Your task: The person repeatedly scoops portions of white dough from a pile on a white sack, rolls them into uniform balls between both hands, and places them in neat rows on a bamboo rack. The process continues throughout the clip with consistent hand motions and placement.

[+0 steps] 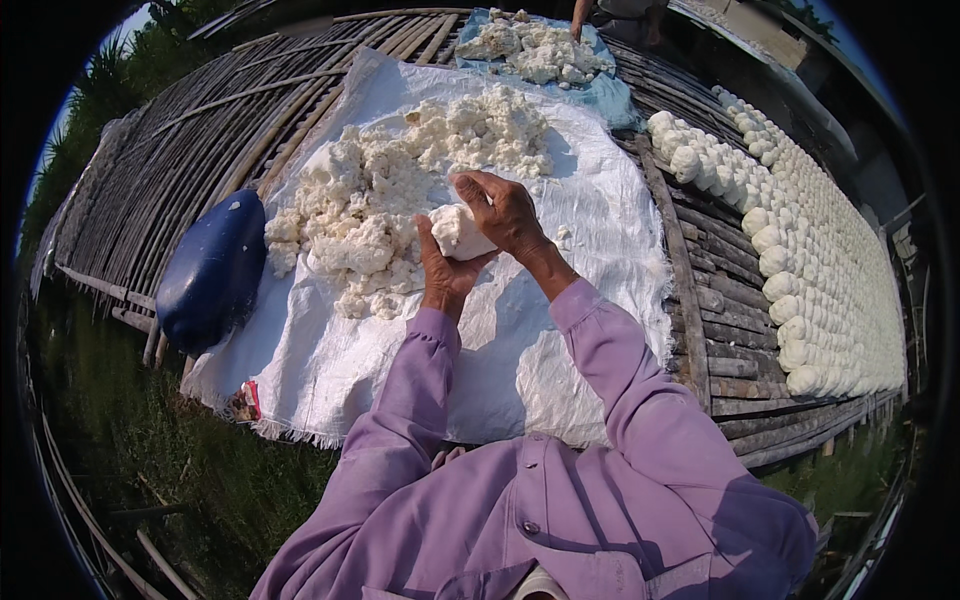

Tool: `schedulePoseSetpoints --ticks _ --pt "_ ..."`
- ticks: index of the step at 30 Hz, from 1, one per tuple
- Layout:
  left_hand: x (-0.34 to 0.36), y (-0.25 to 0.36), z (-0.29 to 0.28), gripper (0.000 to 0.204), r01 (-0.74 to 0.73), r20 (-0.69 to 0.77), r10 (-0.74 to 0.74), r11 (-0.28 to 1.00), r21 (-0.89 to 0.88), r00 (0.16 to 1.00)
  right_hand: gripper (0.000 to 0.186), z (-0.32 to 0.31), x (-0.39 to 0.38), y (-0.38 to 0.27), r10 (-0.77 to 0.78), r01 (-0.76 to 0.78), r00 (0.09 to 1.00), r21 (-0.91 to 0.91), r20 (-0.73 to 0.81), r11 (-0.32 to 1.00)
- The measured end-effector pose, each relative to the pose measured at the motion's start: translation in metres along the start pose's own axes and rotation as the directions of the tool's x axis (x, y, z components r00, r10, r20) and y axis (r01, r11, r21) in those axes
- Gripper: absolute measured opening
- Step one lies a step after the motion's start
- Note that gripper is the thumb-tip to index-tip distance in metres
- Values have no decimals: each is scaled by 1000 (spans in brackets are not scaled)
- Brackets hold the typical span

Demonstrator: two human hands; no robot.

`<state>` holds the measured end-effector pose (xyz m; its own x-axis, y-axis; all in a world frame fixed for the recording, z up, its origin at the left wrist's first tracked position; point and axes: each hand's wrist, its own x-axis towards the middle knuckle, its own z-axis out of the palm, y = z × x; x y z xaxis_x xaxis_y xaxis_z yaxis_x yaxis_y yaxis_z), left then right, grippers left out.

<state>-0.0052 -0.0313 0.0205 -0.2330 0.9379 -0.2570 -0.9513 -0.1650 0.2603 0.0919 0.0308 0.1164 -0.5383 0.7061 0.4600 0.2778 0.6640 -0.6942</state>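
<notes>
At the left of the frame, a platform of thin, rough poles carries one smooth, glossy blue vessel with a rounded shape. One small red scrap lies at the lower left, on the frayed edge of one creased, woven white sheet. Left of centre, a crumbly off-white heap spreads over this sheet. At the centre, one compact whitish lump sits between the hands: the left hand cups it from below, thumb up, while the right hand curves over its upper right side, fingers bent. Both forearms angle inward. At top centre, a second crumbly heap lies on one blue sheet. Along the right, rounded white balls stand in packed rows, too many to count.
</notes>
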Motion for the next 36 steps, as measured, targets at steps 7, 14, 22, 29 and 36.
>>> schedulePoseSetpoints --ticks 7,14,22,29,36 --pt "-3 -22 16 112 72 174 -93 990 125 980 45 -13 -15 19 25 -16 998 -156 52 988" --pt "-2 -55 24 95 163 270 -139 984 -69 953 43 -46 -47 31 -196 191 979 -93 -48 977" --pt "3 -102 71 98 180 289 -207 976 120 935 40 -114 -55 42 -91 42 970 -215 -224 976" --pt "19 -149 84 101 517 471 -355 811 -275 808 41 -166 -91 43 -154 107 967 -220 -204 969" --pt "6 -202 112 95 198 339 -266 955 221 902 41 -208 -102 55 -71 -50 971 -485 -227 873"
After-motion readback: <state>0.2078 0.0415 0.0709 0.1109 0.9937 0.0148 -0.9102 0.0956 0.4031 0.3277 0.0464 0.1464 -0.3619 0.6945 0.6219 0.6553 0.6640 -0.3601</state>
